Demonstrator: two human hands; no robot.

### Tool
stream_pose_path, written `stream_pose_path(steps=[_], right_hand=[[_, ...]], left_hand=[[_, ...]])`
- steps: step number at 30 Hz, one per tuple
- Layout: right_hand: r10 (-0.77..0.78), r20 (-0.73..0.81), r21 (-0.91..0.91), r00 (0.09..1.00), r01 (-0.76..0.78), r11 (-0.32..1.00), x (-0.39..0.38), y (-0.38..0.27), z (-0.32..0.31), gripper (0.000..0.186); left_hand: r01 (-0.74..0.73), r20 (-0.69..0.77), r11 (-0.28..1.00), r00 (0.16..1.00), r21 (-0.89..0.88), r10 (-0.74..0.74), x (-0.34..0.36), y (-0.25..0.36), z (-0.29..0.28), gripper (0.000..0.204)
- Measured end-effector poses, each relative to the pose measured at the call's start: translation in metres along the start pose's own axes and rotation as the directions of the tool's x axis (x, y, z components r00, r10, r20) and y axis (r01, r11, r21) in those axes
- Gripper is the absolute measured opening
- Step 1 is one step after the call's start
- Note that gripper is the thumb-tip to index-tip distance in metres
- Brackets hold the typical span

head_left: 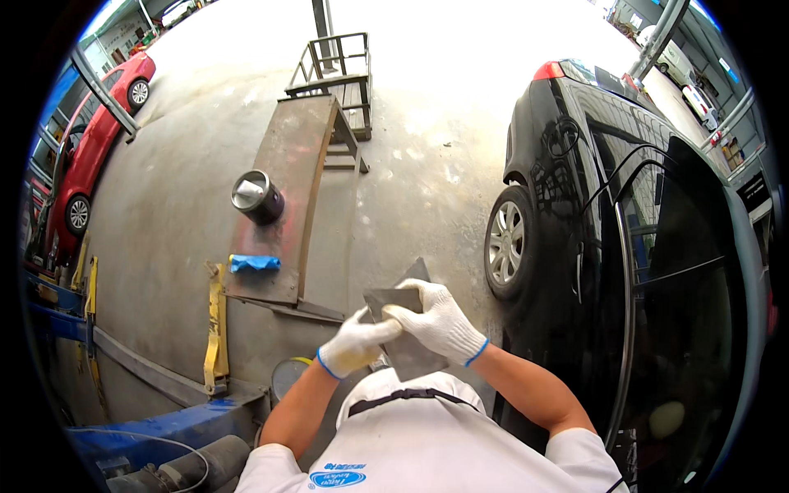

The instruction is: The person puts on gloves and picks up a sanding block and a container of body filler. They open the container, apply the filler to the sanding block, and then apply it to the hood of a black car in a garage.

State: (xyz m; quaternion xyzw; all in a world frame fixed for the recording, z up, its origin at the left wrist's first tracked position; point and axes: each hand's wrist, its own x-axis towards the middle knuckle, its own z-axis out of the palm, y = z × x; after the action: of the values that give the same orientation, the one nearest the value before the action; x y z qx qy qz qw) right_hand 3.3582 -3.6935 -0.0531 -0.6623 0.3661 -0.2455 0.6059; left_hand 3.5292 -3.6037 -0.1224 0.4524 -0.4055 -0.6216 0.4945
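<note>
We look down on a concrete workshop floor [164, 214] that fills the middle of the frame. At the right edge stands a black car [592, 197], its open door [682, 312] reaching toward the lower right; its alloy wheel [507, 242] sits just right of centre, near our hands. At the far left we see a red car [90, 148], well apart from us. A blue lift frame [164, 427] with yellow arms [216, 329] occupies the lower left. A long rusty metal table [283, 181] runs from the centre toward the top, with a metal step stand [337, 78] behind it at the top centre. On the table we note a dark cylindrical can [257, 195] lying on its side and, nearer us, a blue rag [254, 263] at the table's left edge.

Low in the centre, both gloved hands grip a grey sheet of abrasive paper [403, 341] in front of the chest, between the table and the black car. The right hand [440, 320] is folded over the sheet's upper edge, fingers curled onto it. The left hand [357, 341] pinches the sheet's left side, thumb pressed against the face. The hands hide much of the sheet's middle.
</note>
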Motion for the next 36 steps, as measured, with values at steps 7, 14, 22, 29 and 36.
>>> stream_pose_path(steps=[7, 14, 22, 29, 36], right_hand=[[0.047, 0.28, -0.157, 0.959, -0.002, 0.988, 0.005, -0.002, -0.009, 0.034], [0.098, 0.078, 0.035, 0.992, -0.101, 0.994, 0.023, 0.026, -0.025, 0.04], [0.254, -0.422, 0.248, 0.87, -0.159, 0.956, 0.026, 0.039, 0.004, 0.046], [0.143, -0.354, 0.151, 0.924, -0.094, 0.984, 0.014, 0.026, 0.009, 0.03], [-0.068, -0.174, -0.107, 0.982, 0.05, 0.993, 0.002, -0.001, 0.006, 0.027]], left_hand=[[0.447, 0.054, 0.862, 0.892, -0.24, -0.448, -0.005, 0.026, 0.007, 0.036], [0.48, 0.009, 0.842, 0.87, -0.246, -0.493, 0.025, 0.045, -0.025, 0.036], [-0.093, -0.548, 0.952, 0.799, 0.293, 0.246, 0.018, 0.039, 0.059, 0.024], [-0.072, -0.293, 0.973, 0.946, 0.22, 0.136, 0.011, 0.02, 0.028, 0.026], [0.254, 0.055, 0.883, 0.953, 0.395, -0.299, 0.016, 0.044, -0.002, 0.031]])
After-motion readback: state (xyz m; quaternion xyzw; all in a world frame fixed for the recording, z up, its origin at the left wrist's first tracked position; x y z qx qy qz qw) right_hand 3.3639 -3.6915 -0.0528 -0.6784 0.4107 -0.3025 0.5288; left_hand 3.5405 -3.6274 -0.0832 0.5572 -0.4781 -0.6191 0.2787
